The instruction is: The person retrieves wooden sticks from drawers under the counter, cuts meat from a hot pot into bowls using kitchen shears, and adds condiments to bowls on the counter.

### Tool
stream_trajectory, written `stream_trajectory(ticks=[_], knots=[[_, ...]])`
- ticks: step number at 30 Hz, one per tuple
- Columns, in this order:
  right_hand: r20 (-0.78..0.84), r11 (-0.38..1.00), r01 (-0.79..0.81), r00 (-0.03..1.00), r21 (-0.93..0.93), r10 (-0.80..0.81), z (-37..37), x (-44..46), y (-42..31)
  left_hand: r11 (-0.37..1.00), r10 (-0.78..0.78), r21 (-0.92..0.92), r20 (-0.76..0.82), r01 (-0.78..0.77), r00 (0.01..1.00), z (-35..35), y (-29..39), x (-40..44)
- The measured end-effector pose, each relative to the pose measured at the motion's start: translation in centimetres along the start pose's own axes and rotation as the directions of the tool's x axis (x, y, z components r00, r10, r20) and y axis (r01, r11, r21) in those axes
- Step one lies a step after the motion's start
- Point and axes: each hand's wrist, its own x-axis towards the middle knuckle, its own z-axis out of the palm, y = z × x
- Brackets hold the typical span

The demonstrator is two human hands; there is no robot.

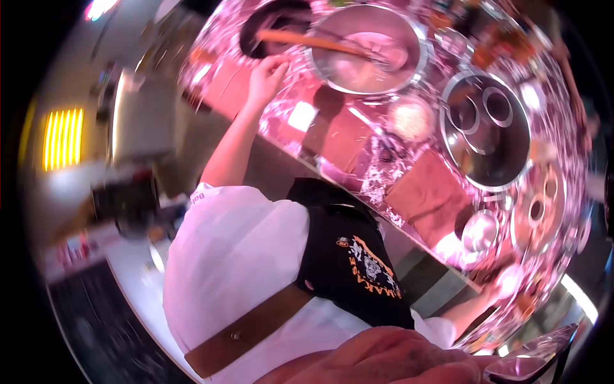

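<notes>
My left hand (268, 75) is over the upper left of the table, just below a wooden-handled utensil (307, 41) and a dark pan (259, 29). Its fingers look loosely bent and apart, with nothing visible in them. The utensil's far end lies over a large steel bowl (419, 61) that holds something pale. Low on the right, my right hand (507, 281) is blurred and washed out by light near the table's edge; its fingers cannot be made out. A small shiny bowl (480, 232) is close by it.
A large steel pot (521, 160) stands at the right, with ring-like shapes inside. Brown boards or cloths (428, 192) lie along the near edge. Beyond the pot is a round tray (553, 211). At left, a dark panel (109, 326) lies behind my arm.
</notes>
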Motion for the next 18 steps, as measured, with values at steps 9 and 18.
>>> stream_trajectory(ticks=[9, 18], knots=[[-0.129, 0.997, -0.039, 0.991, -0.073, 0.029, 14.0, -17.0, -14.5, 0.554, -0.79, -0.802, -0.422, 0.222, 0.445, -26.6, -34.3, -41.6], [0.703, 0.913, -0.397, 0.623, -0.095, 0.344, 60.6, -40.3, -15.2, 0.185, -0.983, -0.832, -0.168, 0.524, 0.081, -27.1, -39.8, -48.0]])
